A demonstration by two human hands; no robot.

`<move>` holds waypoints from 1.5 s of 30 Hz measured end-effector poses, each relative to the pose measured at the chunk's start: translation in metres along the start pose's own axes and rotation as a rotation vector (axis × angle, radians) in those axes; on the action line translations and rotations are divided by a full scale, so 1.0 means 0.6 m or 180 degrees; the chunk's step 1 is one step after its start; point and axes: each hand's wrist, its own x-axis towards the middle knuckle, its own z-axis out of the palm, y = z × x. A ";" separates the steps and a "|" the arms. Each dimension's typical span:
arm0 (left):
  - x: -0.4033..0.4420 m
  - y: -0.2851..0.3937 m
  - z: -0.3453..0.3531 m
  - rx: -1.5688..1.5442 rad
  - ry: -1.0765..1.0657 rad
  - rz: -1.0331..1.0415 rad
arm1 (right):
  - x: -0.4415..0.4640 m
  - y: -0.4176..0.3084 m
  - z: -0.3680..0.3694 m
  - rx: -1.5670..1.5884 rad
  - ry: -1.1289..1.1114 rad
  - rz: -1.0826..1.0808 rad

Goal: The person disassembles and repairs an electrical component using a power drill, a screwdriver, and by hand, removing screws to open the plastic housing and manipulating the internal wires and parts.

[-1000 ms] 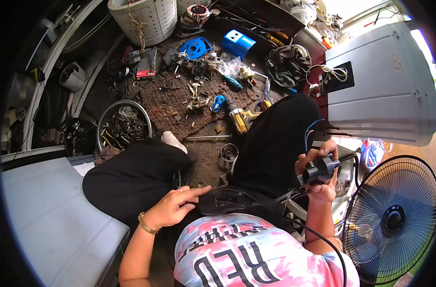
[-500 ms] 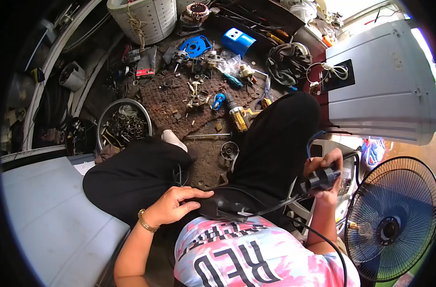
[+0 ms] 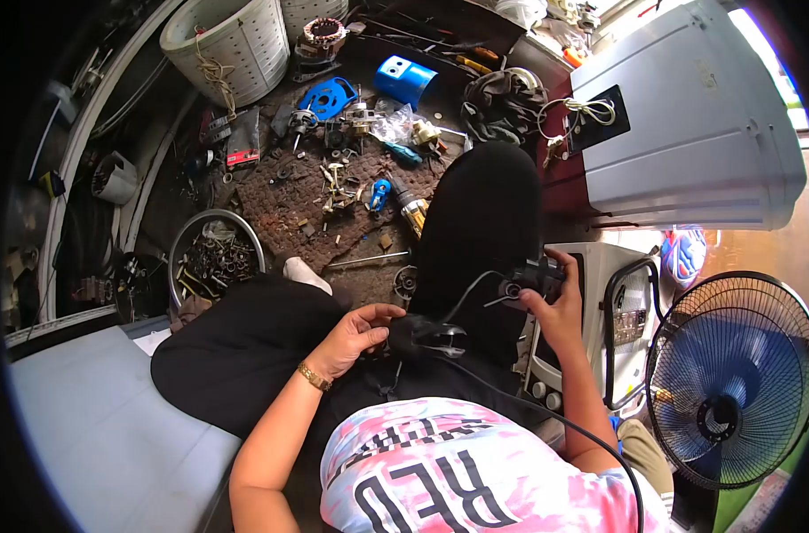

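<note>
My right hand [image 3: 560, 298] is closed around a black rounded device [image 3: 529, 280] with a round opening facing left, above my right knee. A grey cable [image 3: 466, 293] runs from it toward my lap. The fingers of my left hand [image 3: 351, 339] close on the near end of a black tool-like object [image 3: 413, 336] whose shiny metal jaws point right; its exact kind is unclear. A black cord [image 3: 520, 404] curves across my shirt, below both hands.
On the floor mat lie a yellow drill [image 3: 413, 211], a blue cover [image 3: 404, 80] and several motor parts. A metal bowl [image 3: 260, 238] of small parts sits left. A standing fan [image 3: 733, 382], a white appliance [image 3: 577, 338] and a large grey panel [image 3: 689, 124] stand right.
My right hand has moved left and up with the black device, turning its round opening into view. My left hand and the black tool-like object have risen slightly. The view has shifted right.
</note>
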 end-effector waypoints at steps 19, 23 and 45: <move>-0.006 -0.021 -0.029 -0.0743 0.0111 0.0206 | -0.024 -0.112 0.124 -0.0557 -0.1475 -0.1089; 0.004 0.004 -0.017 -0.0007 0.0233 0.0206 | -0.029 -0.099 0.121 -0.0390 -0.1446 -0.0552; 0.010 0.007 -0.011 0.4255 0.0972 0.1240 | -0.058 -0.043 0.131 0.0021 -0.0839 -0.0320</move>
